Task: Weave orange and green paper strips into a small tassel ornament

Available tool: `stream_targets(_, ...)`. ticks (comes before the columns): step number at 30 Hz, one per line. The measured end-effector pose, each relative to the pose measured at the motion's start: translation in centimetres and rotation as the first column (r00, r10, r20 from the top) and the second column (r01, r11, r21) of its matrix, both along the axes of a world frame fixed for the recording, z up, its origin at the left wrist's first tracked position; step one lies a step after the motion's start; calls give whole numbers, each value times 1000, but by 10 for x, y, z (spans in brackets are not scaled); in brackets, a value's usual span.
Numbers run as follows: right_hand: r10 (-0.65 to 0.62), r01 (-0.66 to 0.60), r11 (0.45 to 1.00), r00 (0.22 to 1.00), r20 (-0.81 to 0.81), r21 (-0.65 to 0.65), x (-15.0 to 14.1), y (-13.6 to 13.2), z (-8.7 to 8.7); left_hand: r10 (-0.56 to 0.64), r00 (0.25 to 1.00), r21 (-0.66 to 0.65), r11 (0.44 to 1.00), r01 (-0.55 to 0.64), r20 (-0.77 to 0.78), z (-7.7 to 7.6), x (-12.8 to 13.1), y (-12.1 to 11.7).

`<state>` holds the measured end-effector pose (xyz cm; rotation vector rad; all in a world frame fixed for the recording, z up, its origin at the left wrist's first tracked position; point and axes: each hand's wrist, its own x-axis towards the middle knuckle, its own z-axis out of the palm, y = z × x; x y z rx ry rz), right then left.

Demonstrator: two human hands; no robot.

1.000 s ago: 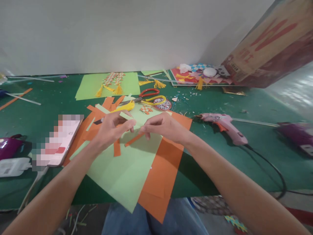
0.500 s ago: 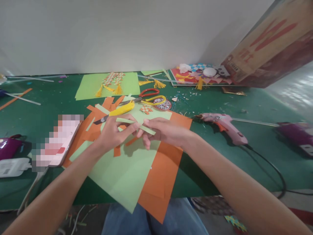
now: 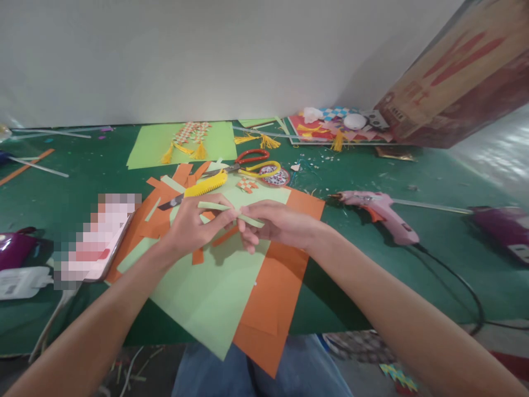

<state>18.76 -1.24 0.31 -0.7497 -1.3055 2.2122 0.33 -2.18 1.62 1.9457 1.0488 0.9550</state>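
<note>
A narrow light-green paper strip (image 3: 251,221) is pinched near its middle by both hands, thumb tips almost touching. My left hand (image 3: 196,223) is closed on its left part, and my right hand (image 3: 278,219) on its right part. Both are held above a light-green paper sheet (image 3: 202,298), which overlaps orange paper (image 3: 268,309). Just beyond my left hand lies a yellow utility knife (image 3: 205,183) with its blade out. Scissors (image 3: 253,158) with red and yellow handles rest behind it, near a small woven orange-and-white paper piece (image 3: 248,184).
A pink hot glue gun (image 3: 382,212) with a cord lies right. Left is a phone (image 3: 103,237), partly blurred out, beside a white charger (image 3: 22,283). Farther back are woven tassel pieces (image 3: 192,135) on green paper, a tray of craft bits (image 3: 339,129) and a paper bag (image 3: 458,77).
The fingers have shifted slightly along the strip, and its right end has moved a little to the right. Everything else stays in place.
</note>
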Motion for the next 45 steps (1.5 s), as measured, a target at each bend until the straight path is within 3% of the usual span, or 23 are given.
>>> stream_targets(7, 8, -8, 1000, 1000, 18, -9, 1, 1, -1, -23, 999, 58, 998, 25, -30, -1, 0, 1)
stream_targets(12, -1, 1, 1000, 999, 35, 2, 1, 0, 0, -17, 999, 4, 1000, 17, -27, 1, 1, 0)
stream_targets(21, -105, 84, 978, 989, 100, 193, 3, -2, 3, 7, 999, -2, 1000, -7, -37, -2, -4, 6)
stream_targets(29, -160, 117, 957, 977, 143, 267, 2, -1, 0, 38, 999, -71, 997, -40, -30, -2, -2, 5)
stream_targets(39, -184, 129, 950, 967, 175, 285, 2, 0, 2, 156, 986, -142, 979, -147, 55, -2, -5, 8)
stream_targets(45, -193, 144, 944, 971, 143, 296, 3, 0, 0, 152, 976, -138, 982, -131, 155, -5, -8, 10)
